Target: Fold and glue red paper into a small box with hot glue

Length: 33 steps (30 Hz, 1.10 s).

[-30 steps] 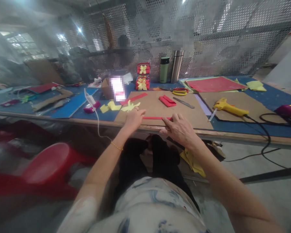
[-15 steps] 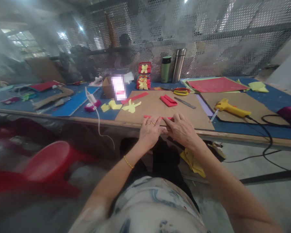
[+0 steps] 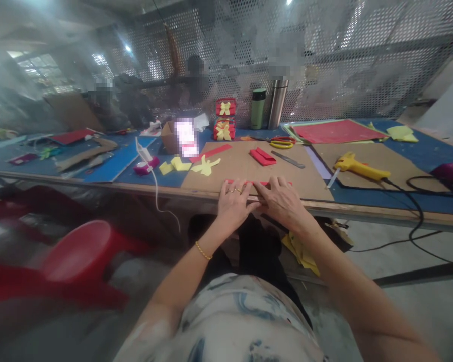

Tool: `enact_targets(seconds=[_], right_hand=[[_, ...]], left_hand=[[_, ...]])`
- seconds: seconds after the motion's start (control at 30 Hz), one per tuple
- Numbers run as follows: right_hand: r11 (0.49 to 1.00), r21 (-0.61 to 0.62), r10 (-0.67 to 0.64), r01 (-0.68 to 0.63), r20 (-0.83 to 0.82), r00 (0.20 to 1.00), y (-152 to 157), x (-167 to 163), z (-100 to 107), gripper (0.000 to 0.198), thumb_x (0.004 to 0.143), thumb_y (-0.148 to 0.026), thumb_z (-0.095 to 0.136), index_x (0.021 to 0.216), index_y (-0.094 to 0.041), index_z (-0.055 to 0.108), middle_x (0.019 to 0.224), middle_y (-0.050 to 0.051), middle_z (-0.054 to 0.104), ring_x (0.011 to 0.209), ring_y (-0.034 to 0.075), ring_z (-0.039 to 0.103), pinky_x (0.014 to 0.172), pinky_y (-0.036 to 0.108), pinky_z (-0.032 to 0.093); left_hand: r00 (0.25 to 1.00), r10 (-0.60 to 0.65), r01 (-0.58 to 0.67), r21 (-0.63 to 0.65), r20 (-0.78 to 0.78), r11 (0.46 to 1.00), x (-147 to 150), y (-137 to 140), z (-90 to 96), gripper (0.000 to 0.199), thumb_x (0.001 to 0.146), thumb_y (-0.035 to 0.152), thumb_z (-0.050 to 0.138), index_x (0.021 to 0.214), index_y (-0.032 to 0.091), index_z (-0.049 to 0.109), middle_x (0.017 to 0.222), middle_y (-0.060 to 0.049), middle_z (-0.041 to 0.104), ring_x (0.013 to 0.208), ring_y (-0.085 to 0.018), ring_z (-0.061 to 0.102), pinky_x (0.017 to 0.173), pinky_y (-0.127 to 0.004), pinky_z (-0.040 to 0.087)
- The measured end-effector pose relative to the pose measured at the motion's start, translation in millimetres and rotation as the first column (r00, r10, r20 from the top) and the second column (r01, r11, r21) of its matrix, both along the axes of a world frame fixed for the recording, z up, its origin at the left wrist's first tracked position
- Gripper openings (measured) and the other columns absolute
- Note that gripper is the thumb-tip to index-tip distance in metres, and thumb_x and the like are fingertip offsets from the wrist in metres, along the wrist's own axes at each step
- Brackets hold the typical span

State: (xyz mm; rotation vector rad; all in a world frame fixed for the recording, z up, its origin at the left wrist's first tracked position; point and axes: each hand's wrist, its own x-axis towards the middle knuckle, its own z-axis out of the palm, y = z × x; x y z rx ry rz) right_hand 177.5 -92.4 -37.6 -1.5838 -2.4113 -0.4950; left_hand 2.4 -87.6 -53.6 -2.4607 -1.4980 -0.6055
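At the front edge of a brown cardboard sheet (image 3: 237, 163), my left hand (image 3: 233, 202) and my right hand (image 3: 283, 202) sit side by side on a narrow red strip (image 3: 255, 183). Fingers of both hands curl over it from above, thumbs nearly meeting at the near side. Most of the strip is hidden beneath them. Beyond my right hand lies a folded red piece (image 3: 263, 156), with a flat metal blade (image 3: 288, 159) beside it. A yellow bow-shaped cutout (image 3: 207, 165) and another red strip (image 3: 213, 151) lie beyond my left hand.
A yellow glue gun (image 3: 362, 168) rests at right on cardboard, its cord hanging off the table. Behind stand two stacked red boxes with yellow bows (image 3: 224, 129), scissors (image 3: 281, 144), a green flask (image 3: 258, 110) and a steel flask (image 3: 278, 105). A red stool (image 3: 79, 251) is at left.
More of the red strip shows past the fingers of my right hand. Both hands stay in nearly the same place at the cardboard's edge. The view has shifted slightly.
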Motion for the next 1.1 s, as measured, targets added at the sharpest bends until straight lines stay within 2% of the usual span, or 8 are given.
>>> enact_targets(seconds=[0.17,0.33,0.53,0.7,0.87,1.0,1.1], right_hand=[[1.000,0.003,0.008,-0.008,0.009,1.000,0.6,0.8,-1.0,0.050,0.096,-0.042,0.062,0.141,-0.021,0.059,0.114,0.020,0.058,0.098,0.032,0.045,0.077,0.036,0.029],[0.999,0.031,0.016,-0.016,0.014,1.000,0.9,0.9,-4.5,0.055,0.096,-0.046,0.062,0.143,-0.018,0.058,0.113,0.021,0.059,0.097,0.032,0.046,0.081,0.038,0.031],[0.998,0.065,0.019,-0.017,-0.028,0.999,0.2,-0.8,-9.1,0.065,0.091,-0.053,0.069,0.144,-0.017,0.057,0.112,0.020,0.060,0.098,0.032,0.046,0.084,0.037,0.032],[0.999,0.053,0.006,-0.003,-0.050,0.999,-1.6,-2.9,-7.1,0.068,0.088,-0.053,0.072,0.144,-0.017,0.057,0.115,0.020,0.060,0.100,0.033,0.046,0.086,0.037,0.033],[0.999,0.051,-0.002,0.004,-0.043,0.999,-2.3,-2.5,-6.2,0.062,0.090,-0.052,0.070,0.140,-0.017,0.058,0.113,0.019,0.059,0.100,0.033,0.046,0.086,0.038,0.032],[0.997,0.070,-0.008,0.010,-0.030,1.000,-1.9,-2.1,-8.9,0.067,0.090,-0.052,0.070,0.141,-0.011,0.057,0.112,0.020,0.060,0.099,0.033,0.047,0.086,0.038,0.033],[0.996,0.091,-0.013,0.016,-0.030,0.999,-1.4,-3.0,-10.7,0.061,0.094,-0.053,0.065,0.131,-0.005,0.060,0.110,0.022,0.061,0.098,0.033,0.047,0.086,0.038,0.034]], left_hand=[[1.000,0.001,-0.001,-0.027,-0.008,1.000,1.3,4.0,3.3,0.058,0.099,0.053,0.057,0.145,0.018,0.057,0.146,-0.014,0.062,0.140,-0.030,0.053,0.127,-0.052,0.027],[1.000,-0.010,0.010,-0.010,-0.026,1.000,-2.8,4.8,0.4,0.060,0.101,0.053,0.054,0.147,0.015,0.055,0.152,-0.015,0.058,0.145,-0.030,0.049,0.129,-0.051,0.023],[0.989,0.142,-0.141,0.031,-0.036,0.990,-21.3,2.8,-6.3,0.075,0.099,0.063,0.050,0.150,0.008,0.052,0.156,-0.020,0.053,0.150,-0.036,0.043,0.129,-0.060,0.019],[0.990,0.128,-0.126,0.032,-0.058,0.991,-26.2,3.8,1.8,0.073,0.099,0.058,0.053,0.147,0.003,0.053,0.151,-0.024,0.056,0.146,-0.037,0.048,0.129,-0.061,0.016],[0.988,0.137,-0.136,0.020,-0.068,0.991,-19.1,1.5,7.5,0.070,0.099,0.055,0.055,0.147,0.004,0.054,0.152,-0.025,0.056,0.146,-0.038,0.047,0.129,-0.062,0.014],[0.981,0.178,-0.177,0.021,-0.080,0.984,-15.6,-3.2,6.3,0.072,0.099,0.054,0.055,0.149,0.002,0.053,0.155,-0.024,0.052,0.147,-0.042,0.046,0.129,-0.062,0.013],[0.977,0.194,-0.192,0.029,-0.087,0.981,-15.5,-6.0,5.2,0.073,0.100,0.054,0.053,0.150,0.001,0.052,0.157,-0.024,0.051,0.148,-0.044,0.044,0.129,-0.064,0.013]])
